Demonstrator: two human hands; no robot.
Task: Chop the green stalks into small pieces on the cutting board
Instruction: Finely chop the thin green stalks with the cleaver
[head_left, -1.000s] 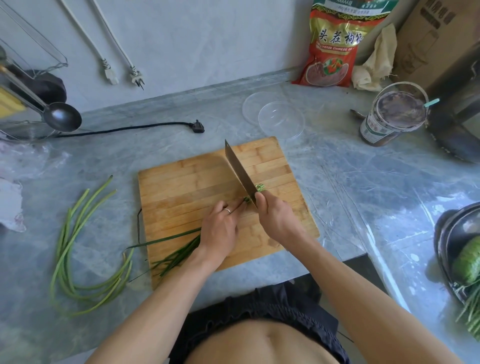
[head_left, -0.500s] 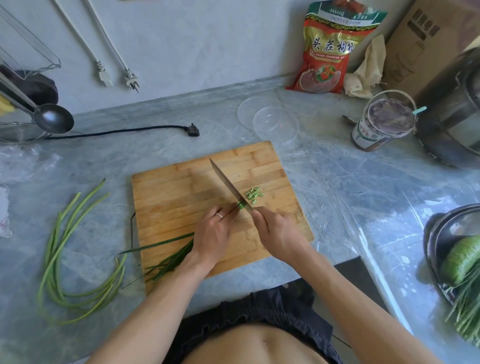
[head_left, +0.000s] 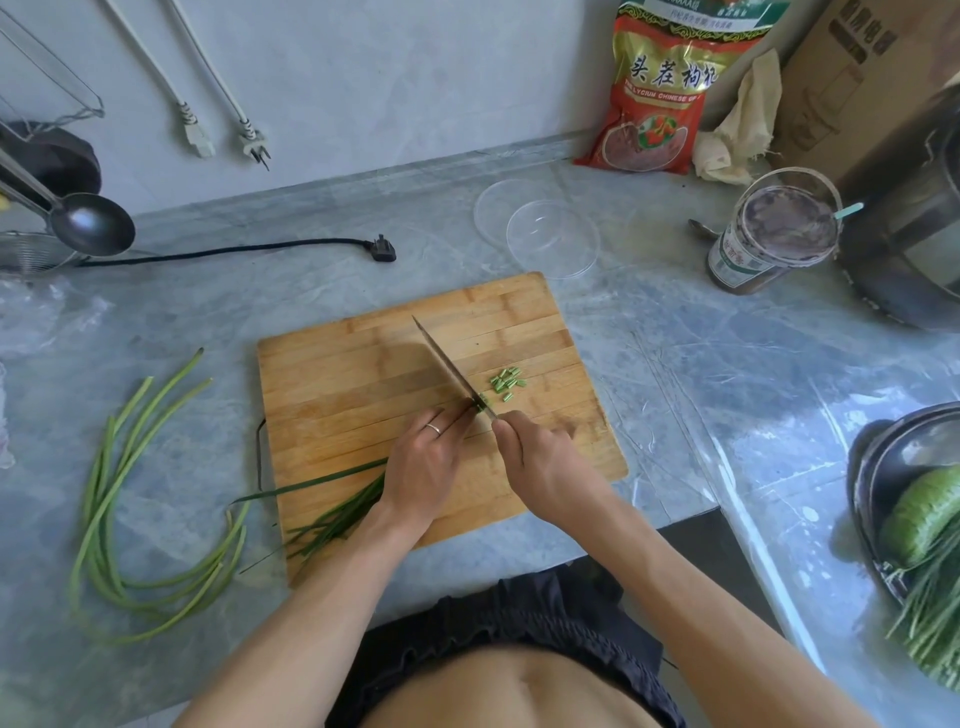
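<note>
Green stalks (head_left: 337, 512) bunch mid cutting board (head_left: 363, 364), tails over its near-left edge; left hand (head_left: 423, 467) pins them, right hand (head_left: 540, 457) clenches knife (head_left: 449, 371). Best: knuckles guide blade, fingertips tucked, short even feeds.

My left hand (head_left: 423, 470) presses a bundle of green stalks (head_left: 332, 519) flat on the wooden cutting board (head_left: 363, 364), fingers curled over them, a ring on one finger. My right hand (head_left: 545, 457) grips the handle of the knife (head_left: 449, 371), whose blade runs toward 11 o'clock with its edge down on the stalk ends just beside my left fingertips. A small heap of cut pieces (head_left: 506, 382) lies on the board at 3 o'clock from the blade. At 9 o'clock from the board more uncut stalks (head_left: 124, 493) curve across the grey worktop (head_left: 675, 389). At 12 o'clock sit two clear lids (head_left: 550, 236); at 2 o'clock, a jar (head_left: 769, 234).
</note>
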